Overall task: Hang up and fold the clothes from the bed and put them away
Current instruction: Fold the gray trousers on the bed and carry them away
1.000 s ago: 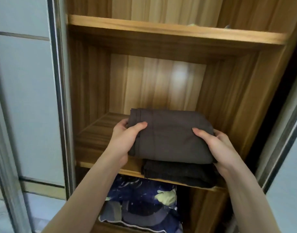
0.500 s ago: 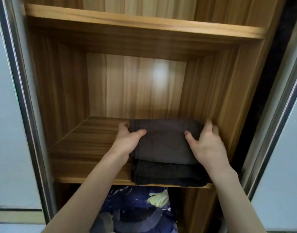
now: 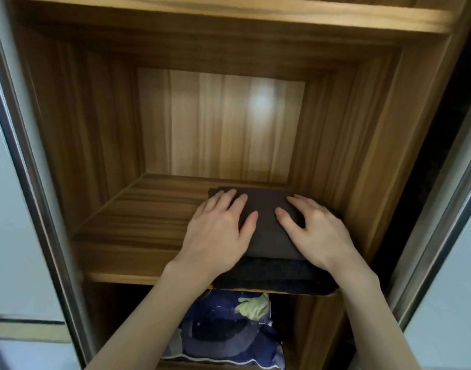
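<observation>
A folded dark grey-brown garment of smooth cloth (image 3: 266, 225) lies flat as a neat rectangle on top of a folded black garment of coarser, faintly speckled fabric (image 3: 274, 276); the two form a small stack on the right part of the wooden wardrobe shelf (image 3: 138, 225), close to its right wall, the lower one reaching the shelf's front edge

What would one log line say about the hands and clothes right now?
left hand: flat on grey garment | right hand: flat on it | garment: atop dark stack, right side of shelf | step: pressing down
</observation>
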A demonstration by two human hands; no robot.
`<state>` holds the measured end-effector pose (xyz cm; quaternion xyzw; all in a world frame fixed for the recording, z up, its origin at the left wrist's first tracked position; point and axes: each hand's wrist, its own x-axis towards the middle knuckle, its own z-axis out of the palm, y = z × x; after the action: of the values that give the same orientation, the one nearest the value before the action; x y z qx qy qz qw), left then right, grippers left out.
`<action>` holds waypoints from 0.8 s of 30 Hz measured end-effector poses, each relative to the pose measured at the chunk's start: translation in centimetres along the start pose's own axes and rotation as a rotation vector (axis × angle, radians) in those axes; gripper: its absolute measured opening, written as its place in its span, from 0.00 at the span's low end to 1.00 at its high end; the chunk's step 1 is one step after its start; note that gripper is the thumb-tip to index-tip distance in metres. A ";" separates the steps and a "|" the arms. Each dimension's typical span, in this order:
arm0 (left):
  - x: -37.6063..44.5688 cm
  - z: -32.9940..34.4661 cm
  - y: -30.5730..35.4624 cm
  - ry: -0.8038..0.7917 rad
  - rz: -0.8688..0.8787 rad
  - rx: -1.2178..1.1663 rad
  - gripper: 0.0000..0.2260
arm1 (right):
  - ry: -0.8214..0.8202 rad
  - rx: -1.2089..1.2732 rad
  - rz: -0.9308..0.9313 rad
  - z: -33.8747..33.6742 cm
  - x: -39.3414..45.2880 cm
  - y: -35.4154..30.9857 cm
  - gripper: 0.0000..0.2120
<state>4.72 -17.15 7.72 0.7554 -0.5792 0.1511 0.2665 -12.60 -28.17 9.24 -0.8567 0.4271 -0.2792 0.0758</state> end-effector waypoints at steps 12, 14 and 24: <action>-1.2 -0.2 -0.8 0.142 0.063 -0.028 0.24 | 0.215 -0.081 -0.064 0.1 -3.3 -2.2 0.31; -1.7 -0.4 -1.3 0.193 0.124 -0.061 0.22 | 0.302 -0.061 -0.033 0.1 -5.1 -3.1 0.31; -8.6 -0.3 0.8 0.241 0.395 -0.442 0.20 | 0.532 -0.155 0.182 0.3 -20.6 -6.7 0.25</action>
<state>1.53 -10.25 3.51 0.5289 -0.6978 0.1586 0.4563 -17.69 -8.12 2.89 -0.7149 0.5269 -0.4527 -0.0797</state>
